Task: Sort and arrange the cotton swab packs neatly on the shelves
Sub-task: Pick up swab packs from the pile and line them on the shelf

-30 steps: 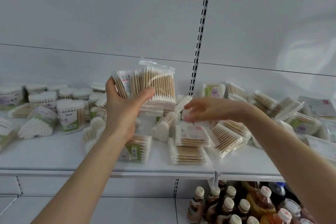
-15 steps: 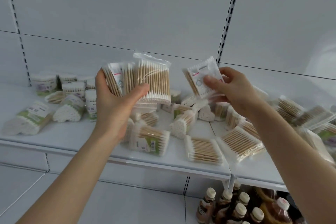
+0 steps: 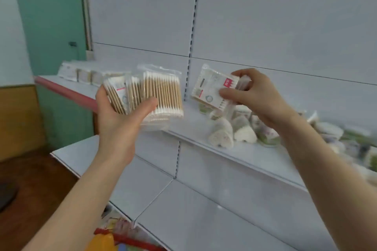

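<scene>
My left hand point(image 3: 120, 120) holds a fanned stack of flat cotton swab packs point(image 3: 161, 91) with wooden sticks, raised in front of the upper shelf point(image 3: 255, 155). My right hand point(image 3: 253, 96) pinches one more flat swab pack point(image 3: 210, 87) with a red label, held just right of the stack and apart from it. Below my right hand, several heart-shaped swab packs point(image 3: 222, 135) lie on the shelf. A neat row of swab packs point(image 3: 81, 72) stands at the shelf's far left end.
More loose packs point(image 3: 334, 134) spread along the shelf to the right, blurred. A lower white shelf point(image 3: 183, 216) juts out beneath. A green wall point(image 3: 53, 26) and wooden floor point(image 3: 30, 199) lie left. Colourful goods point(image 3: 114, 238) show at the bottom.
The view has swung left, bringing the shelf's left end and the green wall into sight. Both hands kept their packs, and the right hand's pack now sits closer to the left stack.
</scene>
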Tool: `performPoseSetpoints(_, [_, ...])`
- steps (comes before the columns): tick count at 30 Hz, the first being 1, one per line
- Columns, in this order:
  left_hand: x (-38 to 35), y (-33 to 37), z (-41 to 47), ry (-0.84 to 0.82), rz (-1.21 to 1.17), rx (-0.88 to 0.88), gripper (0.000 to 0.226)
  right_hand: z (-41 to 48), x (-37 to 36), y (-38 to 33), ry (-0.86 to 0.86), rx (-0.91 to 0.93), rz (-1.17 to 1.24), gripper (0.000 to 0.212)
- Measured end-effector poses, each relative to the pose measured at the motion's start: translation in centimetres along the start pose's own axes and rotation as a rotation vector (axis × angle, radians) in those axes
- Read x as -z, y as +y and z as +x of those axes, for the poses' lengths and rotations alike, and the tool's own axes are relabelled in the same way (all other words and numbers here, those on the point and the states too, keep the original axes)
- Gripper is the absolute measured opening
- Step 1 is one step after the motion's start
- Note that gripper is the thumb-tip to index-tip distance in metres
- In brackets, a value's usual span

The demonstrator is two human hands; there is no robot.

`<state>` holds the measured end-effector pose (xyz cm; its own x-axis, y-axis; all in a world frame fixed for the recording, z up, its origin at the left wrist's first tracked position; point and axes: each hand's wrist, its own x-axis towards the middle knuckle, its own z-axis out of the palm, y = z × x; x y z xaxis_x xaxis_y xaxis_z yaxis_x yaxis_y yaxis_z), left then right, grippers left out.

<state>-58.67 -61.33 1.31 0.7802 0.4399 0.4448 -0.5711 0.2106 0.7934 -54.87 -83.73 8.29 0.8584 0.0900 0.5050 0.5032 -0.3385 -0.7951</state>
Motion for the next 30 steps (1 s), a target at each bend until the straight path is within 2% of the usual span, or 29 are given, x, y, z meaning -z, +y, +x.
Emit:
performPoseSetpoints(3, [7.6,0.7,1.6,0.074,0.022,-0.004,0.072,2.2,-8.4,-0.7,-0.056,0.016,0.080,0.024])
performPoseSetpoints(7, [16.1,0.9,2.7,0.193,0.078,0.041,0.064,4.8,-18.4,-1.3,-0.144,0.029,0.108,0.020])
performPoseSetpoints(12, [24.6,0.9,6.6,0.324,0.103,0.040,0.084,8.3,-28.7,-1.4,-0.223,0.054,0.029,0.015])
performPoseSetpoints(15, [28.5,0.3,9.8,0.369,0.131,0.026,0.088,11.4,-34.3,-1.2,-0.225,0.107,-0.031,0.013])
performPoseSetpoints(19, [33.4,-1.3,15.7,0.385,0.182,0.005,0.092,17.2,-41.4,-0.1,-0.220,0.152,-0.077,0.027])
performPoseSetpoints(25, [37.9,-3.2,25.3,0.361,0.244,0.008,0.093,25.7,-46.3,2.1,-0.033,0.112,-0.328,0.036])
performPoseSetpoints(30, [40.1,-5.0,32.2,0.318,0.177,0.051,0.083,30.8,-50.8,2.7,-0.096,0.080,-0.503,0.033])
